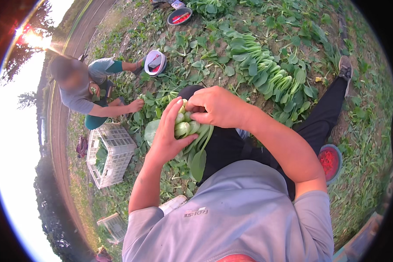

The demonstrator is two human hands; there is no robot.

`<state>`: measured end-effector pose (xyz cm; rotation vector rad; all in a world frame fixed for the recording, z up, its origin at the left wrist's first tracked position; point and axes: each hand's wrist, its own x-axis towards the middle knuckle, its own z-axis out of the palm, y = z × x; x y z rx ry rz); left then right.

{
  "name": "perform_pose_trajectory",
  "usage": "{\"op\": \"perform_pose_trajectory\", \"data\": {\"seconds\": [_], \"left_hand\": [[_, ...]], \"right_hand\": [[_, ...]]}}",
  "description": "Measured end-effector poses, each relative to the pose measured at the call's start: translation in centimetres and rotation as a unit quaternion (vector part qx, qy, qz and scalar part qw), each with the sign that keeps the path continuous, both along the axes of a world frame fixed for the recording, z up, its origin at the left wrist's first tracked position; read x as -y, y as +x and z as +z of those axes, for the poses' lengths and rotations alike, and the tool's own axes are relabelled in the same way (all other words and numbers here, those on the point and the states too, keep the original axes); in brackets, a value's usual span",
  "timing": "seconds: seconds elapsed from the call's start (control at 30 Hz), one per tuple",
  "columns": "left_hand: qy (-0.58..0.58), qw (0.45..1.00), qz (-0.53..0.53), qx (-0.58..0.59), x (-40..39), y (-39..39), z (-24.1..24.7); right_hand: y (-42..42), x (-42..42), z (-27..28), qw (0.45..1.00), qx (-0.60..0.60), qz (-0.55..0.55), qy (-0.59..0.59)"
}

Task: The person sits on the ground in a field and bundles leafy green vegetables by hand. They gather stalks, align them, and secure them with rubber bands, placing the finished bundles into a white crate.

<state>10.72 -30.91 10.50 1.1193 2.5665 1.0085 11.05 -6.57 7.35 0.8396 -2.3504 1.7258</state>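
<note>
My left hand (pixel 170 131) is wrapped around a bunch of bok choy (pixel 183 126), its pale cut stem ends turned up and its leaves hanging toward my lap. On the other side of the bunch, my right hand (pixel 213 108) has curled fingers, with thumb and fingertips pressed to the stem ends. What lies under those fingertips is hidden. Beyond my right arm, a long row of bok choy (pixel 265 68) is laid out on the soil. A bowl of red bands or strips (pixel 329 162) sits beside my right leg.
At the left, a co-worker (pixel 82 88) crouches, one hand holding greens. White plastic crates (pixel 113 147) (pixel 116 226) stand on the weedy ground. A white bucket (pixel 155 54) holds red items and a dark flat object. Farther off is a dark basin (pixel 175 21) with red contents and a knife-like tool.
</note>
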Motion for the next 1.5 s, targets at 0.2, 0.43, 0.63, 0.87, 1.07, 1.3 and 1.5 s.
{"op": "perform_pose_trajectory", "data": {"seconds": [0.2, 0.43, 0.63, 0.87, 1.07, 1.3, 1.5], "left_hand": [[0.000, 1.000, 0.009, 0.021, -0.2, 0.0, 0.1], [0.001, 0.999, 0.019, 0.033, 0.0, 0.0, 0.2], [0.002, 0.999, 0.015, 0.034, 0.2, -0.2, 0.0], [-0.011, 0.998, 0.012, 0.068, 0.4, -0.5, 0.7], [-0.004, 0.985, -0.012, 0.172, 0.8, -1.7, 2.5], [0.079, 0.956, -0.052, 0.278, 1.7, -2.9, 2.6], [0.115, 0.944, -0.043, 0.306, 1.8, -3.1, 2.7]], "right_hand": [[-0.1, 0.0, -0.8, 0.999, -0.024, -0.025, -0.012], [1.5, -0.4, -0.8, 0.993, 0.059, -0.081, -0.059], [4.2, -0.5, -1.8, 0.988, 0.088, -0.104, -0.066], [6.2, 0.5, -2.6, 0.981, 0.109, -0.137, -0.086], [5.9, 2.1, -2.5, 0.974, -0.050, -0.218, -0.029], [5.3, 3.2, -1.5, 0.966, -0.096, -0.239, 0.013], [4.7, 3.7, -1.4, 0.959, -0.101, -0.264, 0.027]]}}
